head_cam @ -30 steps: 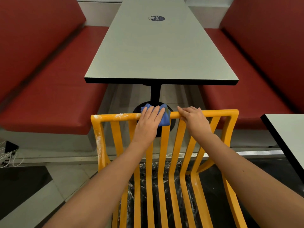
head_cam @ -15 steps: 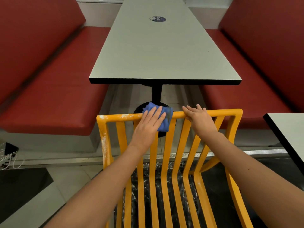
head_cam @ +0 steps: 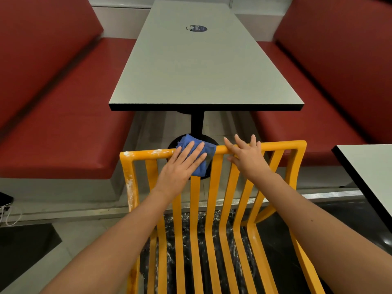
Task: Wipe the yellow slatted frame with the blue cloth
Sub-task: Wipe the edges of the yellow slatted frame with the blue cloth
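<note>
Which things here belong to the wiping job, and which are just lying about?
In the job: yellow slatted frame, blue cloth, left hand pressing the cloth on the top rail, right hand resting on the rail.
Lying about: grey table, red benches, second table at right, cables on the floor at left.

A long grey table (head_cam: 203, 77) with a black edge stands on a black pedestal post (head_cam: 197, 123); a round dark sticker (head_cam: 196, 29) sits near its far end. Red padded benches flank it, left (head_cam: 63, 134) and right (head_cam: 318, 128). A second table's corner (head_cam: 369, 166) shows at right. White cables (head_cam: 8, 215) lie on the floor at far left.
</note>
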The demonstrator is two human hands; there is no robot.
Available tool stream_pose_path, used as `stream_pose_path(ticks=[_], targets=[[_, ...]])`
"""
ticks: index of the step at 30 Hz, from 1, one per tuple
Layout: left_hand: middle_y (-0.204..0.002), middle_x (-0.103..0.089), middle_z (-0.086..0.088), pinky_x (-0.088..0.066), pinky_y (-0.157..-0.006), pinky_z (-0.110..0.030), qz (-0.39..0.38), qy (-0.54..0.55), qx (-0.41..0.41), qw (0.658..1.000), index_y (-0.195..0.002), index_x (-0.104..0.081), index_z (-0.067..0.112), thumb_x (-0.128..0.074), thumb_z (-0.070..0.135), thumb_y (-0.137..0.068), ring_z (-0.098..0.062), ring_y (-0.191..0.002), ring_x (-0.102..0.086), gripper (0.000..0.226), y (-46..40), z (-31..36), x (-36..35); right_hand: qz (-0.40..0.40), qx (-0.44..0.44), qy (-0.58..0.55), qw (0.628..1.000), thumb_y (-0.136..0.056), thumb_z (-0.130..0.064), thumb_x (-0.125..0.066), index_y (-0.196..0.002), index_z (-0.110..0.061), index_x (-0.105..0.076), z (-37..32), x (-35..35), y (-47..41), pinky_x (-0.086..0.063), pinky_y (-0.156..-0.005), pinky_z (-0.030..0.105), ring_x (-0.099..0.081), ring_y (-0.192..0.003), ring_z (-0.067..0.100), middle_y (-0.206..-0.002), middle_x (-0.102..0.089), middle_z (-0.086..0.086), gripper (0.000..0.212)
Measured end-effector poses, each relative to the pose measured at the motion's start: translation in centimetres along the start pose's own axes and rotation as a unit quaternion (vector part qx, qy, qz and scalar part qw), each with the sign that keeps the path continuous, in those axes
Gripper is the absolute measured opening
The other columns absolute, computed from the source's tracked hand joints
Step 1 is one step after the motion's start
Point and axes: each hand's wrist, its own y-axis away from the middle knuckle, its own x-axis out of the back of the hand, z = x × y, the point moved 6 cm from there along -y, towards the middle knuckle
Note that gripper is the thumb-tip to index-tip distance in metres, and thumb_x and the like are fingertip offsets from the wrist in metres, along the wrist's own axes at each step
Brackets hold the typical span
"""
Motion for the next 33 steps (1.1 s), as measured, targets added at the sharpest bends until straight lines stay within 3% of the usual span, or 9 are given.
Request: stream_pose_path(ticks=[4, 10, 14, 16, 22, 26, 33], targets=[[-0.149, -0.031, -0.011, -0.017, -0.113, -0.047, -0.003, -0.023, -0.01, 1.0, -0.142, -0.028, 0.011, -0.055, -0.014, -0.075, -0.034, -0.138, -0.026, 0.077, 2.0, -2.5, 1.0, 0.0, -0.004, -0.01, 1.0, -0.099, -0.037, -0.036, -0.149, -0.032, -0.01, -0.1, 0.0, 0.0, -0.005, -0.114, 0.057, 0.0, -0.141, 0.049, -0.159, -0.012, 0.006, 0.057], [-0.149, -0.031, -0.011, -0.009, -0.114, -0.045, 0.02, 0.014, 0.044, 0.999, -0.142, -0.029, 0.012, -0.028, -0.008, -0.08, -0.031, -0.139, -0.019, 0.064, -0.4, 0.7, 0.4, 0.001, -0.016, -0.025, 1.0, -0.099, -0.04, -0.036, -0.149, -0.032, -0.015, -0.2, 0.1, -0.2, -0.004, -0.114, 0.058, 0.0, -0.14, 0.05, -0.158, -0.015, 0.007, 0.055], [-0.145, -0.04, -0.011, -0.022, -0.111, -0.045, 0.033, 0.039, 0.062, 0.997, -0.139, -0.04, 0.011, -0.046, -0.008, -0.078, -0.032, -0.135, -0.033, 0.063, -2.6, 2.5, 0.4, 0.003, -0.012, -0.011, 1.0, -0.099, -0.04, -0.037, -0.149, -0.031, -0.011, -0.1, 0.0, -0.2, -0.006, -0.114, 0.056, -0.001, -0.141, 0.049, -0.158, -0.014, 0.006, 0.058], [-0.143, -0.043, -0.012, -0.026, -0.107, -0.048, 0.027, 0.036, 0.043, 0.998, -0.137, -0.042, 0.01, -0.039, -0.007, -0.08, -0.033, -0.132, -0.037, 0.06, -2.2, 2.0, 0.6, 0.002, -0.008, -0.008, 1.0, -0.099, -0.04, -0.037, -0.15, -0.031, -0.01, -0.1, 0.0, -0.1, -0.006, -0.114, 0.056, -0.001, -0.141, 0.049, -0.158, -0.013, 0.007, 0.058], [-0.142, -0.044, -0.013, -0.014, -0.114, -0.039, 0.008, 0.039, 0.059, 0.997, -0.137, -0.038, 0.01, -0.038, -0.011, -0.079, -0.031, -0.133, -0.036, 0.062, 0.4, -2.0, 1.1, -0.003, -0.003, -0.01, 1.0, -0.098, -0.041, -0.036, -0.149, -0.032, -0.009, 0.0, 0.1, 0.0, -0.006, -0.114, 0.057, 0.0, -0.141, 0.049, -0.159, -0.012, 0.006, 0.058], [-0.129, -0.056, -0.016, -0.026, -0.109, -0.044, 0.006, 0.084, 0.114, 0.99, -0.127, -0.053, 0.004, -0.067, -0.019, -0.063, -0.034, -0.121, -0.051, 0.07, -1.6, -1.0, 1.7, -0.003, -0.007, -0.014, 1.0, -0.098, -0.041, -0.037, -0.149, -0.032, -0.011, -0.1, 0.2, -0.1, -0.005, -0.114, 0.058, 0.0, -0.14, 0.05, -0.158, -0.013, 0.007, 0.058], [-0.127, -0.058, -0.015, -0.032, -0.105, -0.046, -0.005, 0.126, 0.124, 0.984, -0.128, -0.053, 0.004, -0.068, -0.013, -0.068, -0.032, -0.119, -0.053, 0.064, -3.7, 1.4, 1.2, 0.009, -0.002, -0.019, 1.0, -0.098, -0.038, -0.039, -0.149, -0.031, -0.011, -0.2, 0.0, 0.0, -0.004, -0.114, 0.058, 0.001, -0.14, 0.05, -0.158, -0.012, 0.008, 0.059]])
